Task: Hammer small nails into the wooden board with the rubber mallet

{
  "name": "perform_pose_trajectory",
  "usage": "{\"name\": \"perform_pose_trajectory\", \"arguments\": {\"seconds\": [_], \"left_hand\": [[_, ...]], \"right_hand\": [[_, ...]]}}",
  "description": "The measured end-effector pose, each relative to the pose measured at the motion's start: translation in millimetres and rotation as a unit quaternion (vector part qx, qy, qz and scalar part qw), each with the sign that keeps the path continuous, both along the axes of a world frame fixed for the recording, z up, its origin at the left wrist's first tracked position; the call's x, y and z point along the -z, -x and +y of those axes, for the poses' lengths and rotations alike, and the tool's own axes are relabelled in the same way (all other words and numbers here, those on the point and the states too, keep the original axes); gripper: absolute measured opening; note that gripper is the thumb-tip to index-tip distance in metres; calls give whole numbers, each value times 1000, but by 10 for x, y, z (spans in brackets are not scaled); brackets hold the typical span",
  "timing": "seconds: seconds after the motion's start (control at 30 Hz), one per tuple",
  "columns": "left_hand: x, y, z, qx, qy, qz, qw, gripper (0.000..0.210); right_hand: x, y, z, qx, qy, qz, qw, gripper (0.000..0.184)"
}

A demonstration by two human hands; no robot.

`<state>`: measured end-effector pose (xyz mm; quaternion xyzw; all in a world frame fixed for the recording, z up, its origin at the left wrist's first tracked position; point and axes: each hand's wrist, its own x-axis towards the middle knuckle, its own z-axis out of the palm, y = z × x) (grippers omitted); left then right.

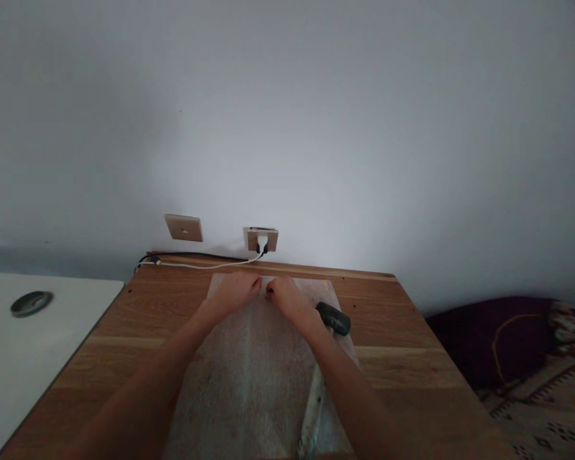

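Both arms reach forward over a worn, whitish-grey board point(244, 377) that lies flat on a wooden table. Near the board's far edge, my left hand point(237, 289) has its fingers curled closed. My right hand point(287, 295) is closed too, a small gap to the right of the left one. Whatever may be in the fingers is too small or hidden to make out. A mallet point(334, 319) with a black head and a pale, stained handle lies along the board's right side. My right forearm covers part of its handle.
Behind the wooden table point(397, 370) stands a white wall with a socket point(262, 240), a plugged-in white cable point(206, 265) and a wall plate point(184, 228). Left is a white surface with a dark round dish point(31, 303). Purple cloth point(522, 345) and patterned fabric point(551, 409) lie right.
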<state>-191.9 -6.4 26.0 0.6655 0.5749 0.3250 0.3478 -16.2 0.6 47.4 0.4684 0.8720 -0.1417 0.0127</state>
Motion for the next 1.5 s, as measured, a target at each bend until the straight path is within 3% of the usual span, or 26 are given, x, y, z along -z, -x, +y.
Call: {"name": "perform_pose_trajectory", "arguments": {"seconds": [0.07, 0.13, 0.23, 0.43, 0.53, 0.63, 0.73, 0.8, 0.87, 0.93, 0.97, 1.0, 1.07, 1.17, 1.33, 1.5], "left_hand": [[18, 6, -43, -98, 55, -187, 976, 27], [51, -1, -137, -162, 123, -369, 907, 26], [100, -55, -326, -202, 182, -529, 804, 20], [30, -355, -610, -284, 218, -684, 635, 23], [-52, -497, -667, -280, 224, -719, 595, 26], [-75, -570, -697, -266, 224, -739, 577, 25], [-10, -614, -725, -216, 246, -733, 596, 22], [56, -664, -750, -166, 265, -691, 652, 23], [109, -735, -783, -119, 243, -572, 774, 27], [133, -805, -820, -80, 154, -343, 923, 28], [137, -831, -837, -62, 99, -201, 973, 27], [136, -849, -851, -45, 49, -64, 996, 24], [136, -852, -867, -15, -10, 150, 989, 24], [152, -792, -868, 31, -68, 297, 952, 31], [184, -616, -995, 102, -145, 341, 923, 26], [307, -362, -1546, 25, -192, 347, 918, 39]], "right_hand": [[5, 0, 12, -22, -1, 7, 1000, 28], [-20, -19, 42, -52, 0, 19, 998, 31], [-127, -51, 95, -85, -2, 43, 995, 34], [-484, -8, -51, -142, 0, 108, 984, 26], [-583, 19, -221, -162, 21, 159, 974, 25], [-597, -36, -365, -144, 32, 221, 964, 24], [-560, -185, -492, -89, 15, 281, 955, 25], [-510, -318, -582, -55, -16, 325, 944, 24], [-440, -467, -683, -32, -47, 367, 928, 23], [-348, -625, -800, -7, -64, 400, 914, 23], [-297, -706, -867, 11, -69, 410, 909, 23], [-244, -786, -938, 32, -74, 417, 905, 22], [-134, -941, -1093, 74, -80, 426, 898, 20], [29, -1147, -1343, 126, -67, 441, 886, 21], [344, -1462, -1734, 231, -94, 416, 874, 31], [771, -1741, -2030, 270, -220, 258, 901, 51]]}}
